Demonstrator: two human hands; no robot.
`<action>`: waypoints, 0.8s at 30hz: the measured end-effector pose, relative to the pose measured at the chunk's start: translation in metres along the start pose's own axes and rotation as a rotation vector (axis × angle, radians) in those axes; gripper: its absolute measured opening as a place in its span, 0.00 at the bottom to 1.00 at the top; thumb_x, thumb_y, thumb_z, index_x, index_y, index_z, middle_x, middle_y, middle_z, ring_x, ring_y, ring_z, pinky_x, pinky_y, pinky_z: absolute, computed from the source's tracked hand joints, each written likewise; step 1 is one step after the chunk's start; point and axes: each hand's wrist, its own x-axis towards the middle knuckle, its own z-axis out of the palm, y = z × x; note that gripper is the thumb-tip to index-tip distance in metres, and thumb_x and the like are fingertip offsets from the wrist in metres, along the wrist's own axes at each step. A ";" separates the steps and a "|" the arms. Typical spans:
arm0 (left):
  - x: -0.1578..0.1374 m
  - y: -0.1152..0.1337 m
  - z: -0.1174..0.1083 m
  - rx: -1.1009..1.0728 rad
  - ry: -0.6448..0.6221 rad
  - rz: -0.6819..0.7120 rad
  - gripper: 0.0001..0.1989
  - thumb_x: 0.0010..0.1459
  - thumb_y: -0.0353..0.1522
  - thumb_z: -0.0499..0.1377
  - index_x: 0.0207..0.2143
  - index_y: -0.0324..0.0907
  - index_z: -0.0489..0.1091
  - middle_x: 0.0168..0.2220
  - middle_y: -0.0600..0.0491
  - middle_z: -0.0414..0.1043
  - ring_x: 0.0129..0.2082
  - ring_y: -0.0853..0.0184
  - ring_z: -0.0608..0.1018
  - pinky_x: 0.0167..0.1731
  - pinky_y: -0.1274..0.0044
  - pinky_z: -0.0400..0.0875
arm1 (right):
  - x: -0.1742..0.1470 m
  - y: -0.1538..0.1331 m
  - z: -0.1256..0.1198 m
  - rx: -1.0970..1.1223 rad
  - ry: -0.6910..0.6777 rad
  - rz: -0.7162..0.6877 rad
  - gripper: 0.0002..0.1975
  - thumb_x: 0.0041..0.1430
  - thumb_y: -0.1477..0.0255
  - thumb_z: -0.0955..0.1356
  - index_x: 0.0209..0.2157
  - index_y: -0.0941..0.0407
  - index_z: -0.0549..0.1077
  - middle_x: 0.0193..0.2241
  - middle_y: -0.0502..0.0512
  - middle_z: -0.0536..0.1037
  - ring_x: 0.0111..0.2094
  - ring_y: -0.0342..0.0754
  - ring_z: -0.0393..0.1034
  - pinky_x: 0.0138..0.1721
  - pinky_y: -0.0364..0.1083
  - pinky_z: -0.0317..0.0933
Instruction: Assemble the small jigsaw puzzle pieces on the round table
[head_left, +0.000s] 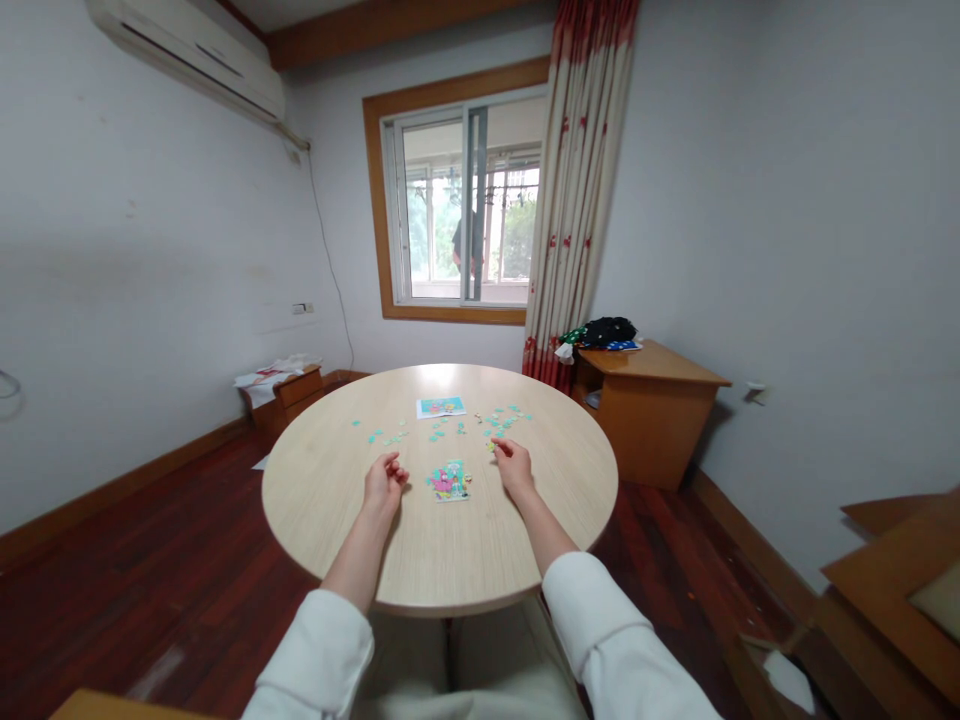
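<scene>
A partly joined jigsaw puzzle (448,484) with pink and teal artwork lies flat on the round table (442,580), between my hands. My right hand (516,468) is to its upper right, thumb and finger pinched on a small yellow-green puzzle piece (491,447). On the other side, my left hand (385,480) rests at the table, palm turned inward, fingers loosely curled and apart, with nothing visible in it. Loose teal puzzle pieces (498,423) are scattered beyond my right hand. More pieces (386,440) lie beyond my left hand. A picture sheet (441,407) lies farther back.
Behind the table on the right stands a wooden desk (652,400) with dark cloth (609,331) on top. A low wooden cabinet (300,388) is at the back left. Through the window (465,200) a person in dark clothing shows outside.
</scene>
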 end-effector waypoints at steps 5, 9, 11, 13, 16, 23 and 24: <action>0.000 0.000 -0.001 0.000 -0.003 -0.003 0.04 0.43 0.24 0.56 0.22 0.38 0.62 0.14 0.62 0.55 0.12 0.79 0.60 0.19 0.83 0.58 | -0.003 -0.010 -0.001 -0.068 -0.011 0.009 0.13 0.48 0.71 0.64 0.34 0.59 0.77 0.36 0.59 0.79 0.37 0.49 0.72 0.40 0.49 0.67; 0.001 0.000 -0.001 -0.008 0.002 -0.003 0.04 0.43 0.24 0.56 0.22 0.38 0.62 0.14 0.62 0.55 0.12 0.79 0.59 0.19 0.82 0.57 | -0.011 -0.021 -0.002 -0.117 -0.088 0.030 0.12 0.48 0.72 0.63 0.32 0.59 0.77 0.33 0.58 0.80 0.35 0.48 0.72 0.39 0.48 0.66; 0.001 0.000 0.000 -0.014 0.006 -0.004 0.04 0.43 0.24 0.56 0.22 0.39 0.62 0.14 0.62 0.54 0.12 0.78 0.59 0.19 0.82 0.57 | -0.017 -0.026 -0.002 -0.160 -0.181 0.016 0.12 0.47 0.72 0.64 0.31 0.59 0.77 0.31 0.57 0.79 0.33 0.48 0.72 0.38 0.47 0.66; 0.001 0.000 0.000 -0.021 0.007 -0.008 0.04 0.43 0.24 0.55 0.22 0.39 0.62 0.14 0.62 0.54 0.12 0.78 0.59 0.19 0.82 0.58 | -0.022 -0.030 -0.001 -0.210 -0.285 -0.012 0.11 0.47 0.72 0.64 0.29 0.59 0.77 0.29 0.57 0.79 0.32 0.47 0.72 0.37 0.46 0.65; -0.001 0.001 0.000 -0.030 0.001 -0.022 0.04 0.43 0.24 0.55 0.21 0.39 0.62 0.14 0.62 0.54 0.12 0.78 0.59 0.20 0.82 0.59 | -0.026 -0.033 0.000 -0.272 -0.369 -0.041 0.11 0.48 0.72 0.64 0.30 0.59 0.77 0.28 0.56 0.79 0.30 0.46 0.70 0.35 0.45 0.64; -0.004 0.002 0.002 -0.045 -0.004 -0.050 0.05 0.45 0.23 0.54 0.20 0.38 0.62 0.13 0.62 0.53 0.12 0.78 0.59 0.20 0.82 0.60 | -0.026 -0.029 -0.001 -0.359 -0.447 -0.074 0.11 0.47 0.76 0.62 0.29 0.58 0.76 0.23 0.51 0.75 0.26 0.43 0.67 0.31 0.42 0.60; -0.004 0.003 0.002 -0.046 -0.004 -0.051 0.05 0.45 0.23 0.54 0.20 0.38 0.62 0.13 0.62 0.53 0.12 0.78 0.59 0.20 0.82 0.60 | -0.026 -0.029 -0.001 -0.379 -0.455 -0.082 0.11 0.47 0.76 0.63 0.29 0.58 0.76 0.22 0.50 0.75 0.26 0.43 0.67 0.31 0.42 0.59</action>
